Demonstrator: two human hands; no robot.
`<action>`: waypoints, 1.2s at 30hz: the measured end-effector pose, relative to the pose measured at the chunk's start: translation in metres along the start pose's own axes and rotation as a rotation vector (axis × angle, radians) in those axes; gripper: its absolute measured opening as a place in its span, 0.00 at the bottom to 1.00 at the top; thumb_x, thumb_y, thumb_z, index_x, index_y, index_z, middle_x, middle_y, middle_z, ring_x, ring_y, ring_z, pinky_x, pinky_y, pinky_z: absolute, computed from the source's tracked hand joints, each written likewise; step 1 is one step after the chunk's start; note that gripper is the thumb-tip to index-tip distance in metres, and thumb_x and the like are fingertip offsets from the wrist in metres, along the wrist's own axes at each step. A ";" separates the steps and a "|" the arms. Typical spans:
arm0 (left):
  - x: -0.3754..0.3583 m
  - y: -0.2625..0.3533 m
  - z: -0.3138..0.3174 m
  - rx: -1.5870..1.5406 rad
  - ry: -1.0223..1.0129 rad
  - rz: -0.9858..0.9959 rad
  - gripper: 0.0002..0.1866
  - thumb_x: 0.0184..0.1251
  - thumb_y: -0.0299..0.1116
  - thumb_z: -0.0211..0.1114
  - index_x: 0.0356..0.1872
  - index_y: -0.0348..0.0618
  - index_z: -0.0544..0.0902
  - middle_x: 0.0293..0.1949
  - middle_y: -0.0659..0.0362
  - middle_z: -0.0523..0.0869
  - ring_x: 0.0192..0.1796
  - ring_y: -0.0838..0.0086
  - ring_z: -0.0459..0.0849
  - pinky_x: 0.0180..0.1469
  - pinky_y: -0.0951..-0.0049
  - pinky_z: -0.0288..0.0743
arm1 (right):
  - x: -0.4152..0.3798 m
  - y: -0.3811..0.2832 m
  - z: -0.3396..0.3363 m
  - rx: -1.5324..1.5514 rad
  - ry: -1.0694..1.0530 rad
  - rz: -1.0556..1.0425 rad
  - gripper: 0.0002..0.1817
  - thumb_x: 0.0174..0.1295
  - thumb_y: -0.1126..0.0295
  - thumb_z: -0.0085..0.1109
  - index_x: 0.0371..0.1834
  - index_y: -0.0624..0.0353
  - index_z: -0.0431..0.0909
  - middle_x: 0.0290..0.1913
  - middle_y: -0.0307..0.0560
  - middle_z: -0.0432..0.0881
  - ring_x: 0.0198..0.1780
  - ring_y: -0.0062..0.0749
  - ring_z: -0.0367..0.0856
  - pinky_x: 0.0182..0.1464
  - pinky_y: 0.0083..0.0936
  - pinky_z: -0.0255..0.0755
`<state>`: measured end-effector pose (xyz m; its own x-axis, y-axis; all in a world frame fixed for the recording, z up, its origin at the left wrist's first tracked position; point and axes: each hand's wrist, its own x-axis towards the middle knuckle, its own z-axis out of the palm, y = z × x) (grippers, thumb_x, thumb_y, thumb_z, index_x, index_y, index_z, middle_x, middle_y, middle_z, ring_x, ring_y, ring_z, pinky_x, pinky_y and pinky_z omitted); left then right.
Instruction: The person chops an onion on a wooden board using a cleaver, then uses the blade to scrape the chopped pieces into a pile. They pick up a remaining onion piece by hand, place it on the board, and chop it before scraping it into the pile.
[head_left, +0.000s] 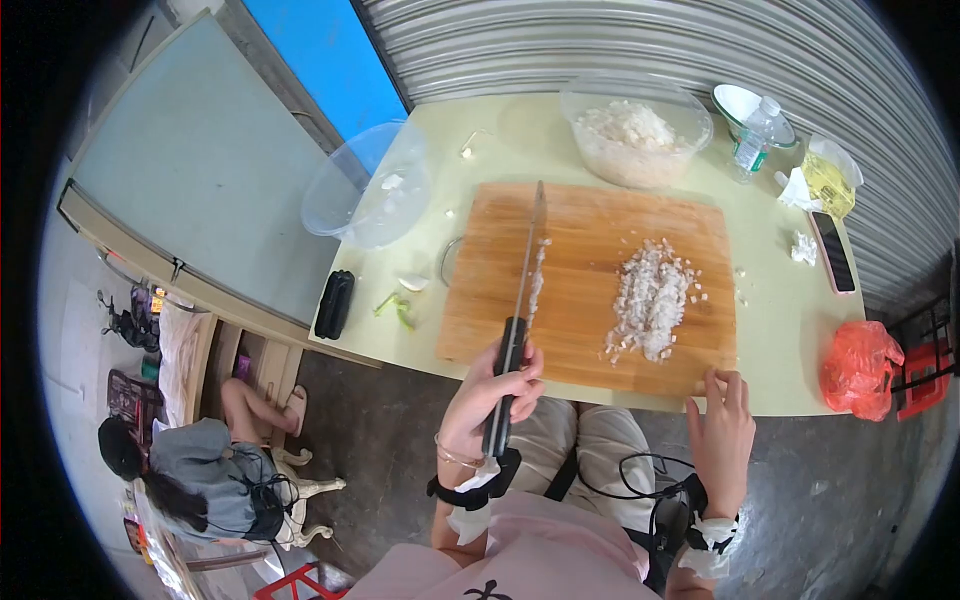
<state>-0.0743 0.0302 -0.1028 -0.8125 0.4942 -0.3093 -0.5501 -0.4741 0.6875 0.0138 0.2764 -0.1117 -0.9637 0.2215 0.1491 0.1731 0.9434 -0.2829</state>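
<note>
My left hand (490,392) is closed round the black handle of a large knife (528,255), whose blade stands over the left part of the wooden cutting board (590,215). A thin line of white bits clings along the blade's right side. Chopped white pieces (652,300) lie in a heap on the board's right half. My right hand (722,425) is at the board's lower right corner, fingertips at the edge and fingers somewhat bent, with nothing visible in it.
Behind the board stands a clear bowl (635,135) of white pieces; another clear bowl (370,190) is at the left. A bottle (755,140), phone (833,252), red bag (861,370) and black case (334,304) are around. A person (210,480) sits at lower left.
</note>
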 end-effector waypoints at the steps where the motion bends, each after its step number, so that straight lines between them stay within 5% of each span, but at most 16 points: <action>1: 0.005 -0.005 0.000 -0.005 -0.059 0.011 0.11 0.55 0.21 0.56 0.36 0.43 0.64 0.28 0.62 0.68 0.17 0.83 0.65 0.16 0.83 0.58 | -0.001 0.000 0.000 0.003 0.011 -0.015 0.18 0.52 0.72 0.58 0.45 0.67 0.69 0.45 0.50 0.69 0.47 0.43 0.72 0.40 0.35 0.73; 4: 0.012 -0.013 0.023 -0.030 -0.029 -0.024 0.17 0.44 0.15 0.51 0.36 0.43 0.63 0.27 0.62 0.65 0.16 0.82 0.63 0.16 0.83 0.57 | 0.000 -0.001 0.000 0.010 -0.001 0.006 0.19 0.51 0.72 0.58 0.45 0.67 0.69 0.45 0.50 0.70 0.47 0.43 0.72 0.41 0.35 0.73; 14: 0.027 -0.041 0.056 0.181 -0.144 -0.088 0.13 0.51 0.19 0.55 0.36 0.42 0.63 0.28 0.63 0.67 0.18 0.83 0.66 0.17 0.84 0.59 | -0.001 0.000 0.003 -0.023 0.015 0.003 0.19 0.50 0.71 0.59 0.45 0.67 0.70 0.45 0.51 0.70 0.47 0.42 0.72 0.41 0.33 0.73; 32: 0.015 -0.034 0.054 -0.119 -0.144 -0.081 0.17 0.41 0.16 0.51 0.36 0.40 0.63 0.26 0.61 0.64 0.15 0.82 0.64 0.14 0.83 0.58 | -0.001 0.003 0.003 -0.031 0.010 -0.048 0.21 0.51 0.69 0.59 0.46 0.68 0.70 0.43 0.51 0.69 0.47 0.42 0.72 0.41 0.32 0.73; 36: 0.017 -0.045 0.043 -0.011 -0.207 -0.096 0.13 0.51 0.20 0.54 0.36 0.41 0.63 0.28 0.62 0.68 0.17 0.81 0.69 0.16 0.82 0.60 | 0.000 0.006 -0.003 -0.009 -0.012 -0.078 0.21 0.52 0.69 0.59 0.48 0.66 0.70 0.42 0.49 0.70 0.46 0.40 0.73 0.39 0.33 0.73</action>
<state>-0.0550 0.0912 -0.1109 -0.7000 0.6760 -0.2303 -0.6257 -0.4250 0.6541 0.0154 0.2826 -0.1101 -0.9767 0.1446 0.1586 0.0994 0.9597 -0.2627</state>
